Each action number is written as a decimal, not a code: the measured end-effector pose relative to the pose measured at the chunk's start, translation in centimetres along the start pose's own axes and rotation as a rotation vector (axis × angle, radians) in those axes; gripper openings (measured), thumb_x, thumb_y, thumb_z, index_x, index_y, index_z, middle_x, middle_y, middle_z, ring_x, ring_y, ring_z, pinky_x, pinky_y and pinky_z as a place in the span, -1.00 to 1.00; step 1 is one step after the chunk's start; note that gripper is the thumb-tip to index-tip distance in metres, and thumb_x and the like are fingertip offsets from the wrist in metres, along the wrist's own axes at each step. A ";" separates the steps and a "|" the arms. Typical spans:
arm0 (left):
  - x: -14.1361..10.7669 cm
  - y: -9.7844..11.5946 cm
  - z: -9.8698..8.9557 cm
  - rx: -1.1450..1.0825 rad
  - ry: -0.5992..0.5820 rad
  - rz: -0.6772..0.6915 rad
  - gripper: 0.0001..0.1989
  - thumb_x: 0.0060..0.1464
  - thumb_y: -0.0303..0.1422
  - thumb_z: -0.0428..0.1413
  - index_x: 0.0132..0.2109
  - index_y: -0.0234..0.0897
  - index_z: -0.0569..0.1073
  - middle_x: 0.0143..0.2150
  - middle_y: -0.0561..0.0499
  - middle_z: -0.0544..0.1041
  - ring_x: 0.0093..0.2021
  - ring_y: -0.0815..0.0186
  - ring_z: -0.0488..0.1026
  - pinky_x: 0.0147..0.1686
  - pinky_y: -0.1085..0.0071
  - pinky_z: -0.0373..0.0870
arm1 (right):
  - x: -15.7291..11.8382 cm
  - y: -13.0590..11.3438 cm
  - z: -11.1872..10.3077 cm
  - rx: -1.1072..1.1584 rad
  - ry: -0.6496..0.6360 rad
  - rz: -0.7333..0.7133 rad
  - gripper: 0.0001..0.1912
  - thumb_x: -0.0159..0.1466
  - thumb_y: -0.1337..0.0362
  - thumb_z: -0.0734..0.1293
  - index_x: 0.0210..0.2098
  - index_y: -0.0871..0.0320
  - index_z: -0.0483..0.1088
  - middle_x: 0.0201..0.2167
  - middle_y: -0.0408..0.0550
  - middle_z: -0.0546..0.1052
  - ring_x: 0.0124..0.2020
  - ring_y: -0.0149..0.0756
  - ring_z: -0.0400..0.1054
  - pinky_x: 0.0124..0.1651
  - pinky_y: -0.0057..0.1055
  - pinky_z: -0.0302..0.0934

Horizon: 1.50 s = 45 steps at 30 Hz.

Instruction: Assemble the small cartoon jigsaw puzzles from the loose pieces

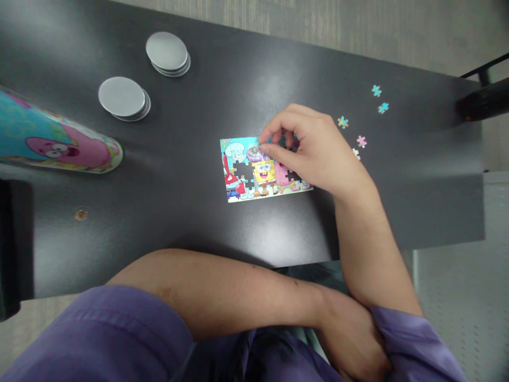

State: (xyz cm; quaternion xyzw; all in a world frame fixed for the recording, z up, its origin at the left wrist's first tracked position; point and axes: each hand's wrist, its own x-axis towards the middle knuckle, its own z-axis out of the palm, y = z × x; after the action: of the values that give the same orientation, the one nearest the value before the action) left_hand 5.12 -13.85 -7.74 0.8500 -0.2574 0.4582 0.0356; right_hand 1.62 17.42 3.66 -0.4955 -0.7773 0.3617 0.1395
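A colourful cartoon puzzle (264,172) lies on the dark table, with dark gaps at its left middle and towards its right. Over its upper part is my right hand (302,140), thumb and index finger brought close together at the top edge. Whatever may be between those fingertips is too small to make out. Folded across my body, my left hand (353,339) rests at my right elbow by the purple sleeve, its fingers hidden. Several loose pieces lie right of the puzzle, among them a pink piece (361,141) and a blue piece (383,108).
Two small stacks of round grey discs (121,96) (167,51) stand at the upper left. A tall cartoon-printed container (67,140) is at the left. A black object (485,101) reaches over the table's right end.
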 end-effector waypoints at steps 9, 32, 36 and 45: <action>-0.1 0.8 -0.4 -0.080 -0.055 -0.008 -0.20 0.45 0.20 0.11 -0.20 -0.18 -0.32 -0.32 0.13 -0.43 -0.34 0.12 -0.67 -0.28 0.12 -0.65 | 0.6 1.1 0.0 0.014 -0.021 0.006 -0.66 0.26 -0.36 0.76 -0.12 -0.45 0.79 -0.02 -0.03 0.79 0.12 0.44 0.54 0.18 0.45 0.44; -0.1 0.9 -1.9 -0.232 -0.181 -0.003 -0.17 0.51 0.09 0.20 -0.22 -0.22 -0.30 -0.33 0.15 -0.36 -0.37 0.12 -0.57 -0.34 0.20 -0.52 | -0.6 0.6 -0.3 -0.028 0.045 0.011 -0.74 0.38 -0.21 0.74 -0.01 -0.42 0.81 0.15 0.07 0.69 0.38 0.55 0.46 0.49 0.50 0.43; -0.6 0.5 -2.1 -0.278 -0.142 0.002 -0.25 0.47 0.05 0.16 -0.21 -0.17 -0.29 -0.31 0.15 -0.36 -0.34 0.10 -0.59 -0.35 0.22 -0.56 | -1.8 -0.3 -0.9 -0.142 0.243 -0.075 -0.93 0.59 0.07 0.57 0.04 -0.25 0.75 0.22 0.04 0.73 0.30 0.35 0.61 0.51 0.30 0.50; -1.4 0.4 -3.0 -0.455 -0.248 -0.029 -0.62 0.52 -0.15 0.28 -0.37 0.14 0.69 -0.47 0.15 0.09 -0.41 0.18 -0.61 -0.45 0.20 -0.47 | -7.6 1.4 -8.1 -0.257 0.556 0.012 -0.88 0.37 0.28 0.58 -0.22 -0.12 0.64 -0.11 0.03 0.74 -0.20 0.05 0.47 0.07 0.13 0.44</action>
State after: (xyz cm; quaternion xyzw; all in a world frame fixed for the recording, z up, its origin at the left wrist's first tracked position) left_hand 2.01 -12.71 -7.18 0.8735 -0.3440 0.2800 0.2006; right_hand 10.81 14.58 9.46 -0.5937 -0.7456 0.1119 0.2811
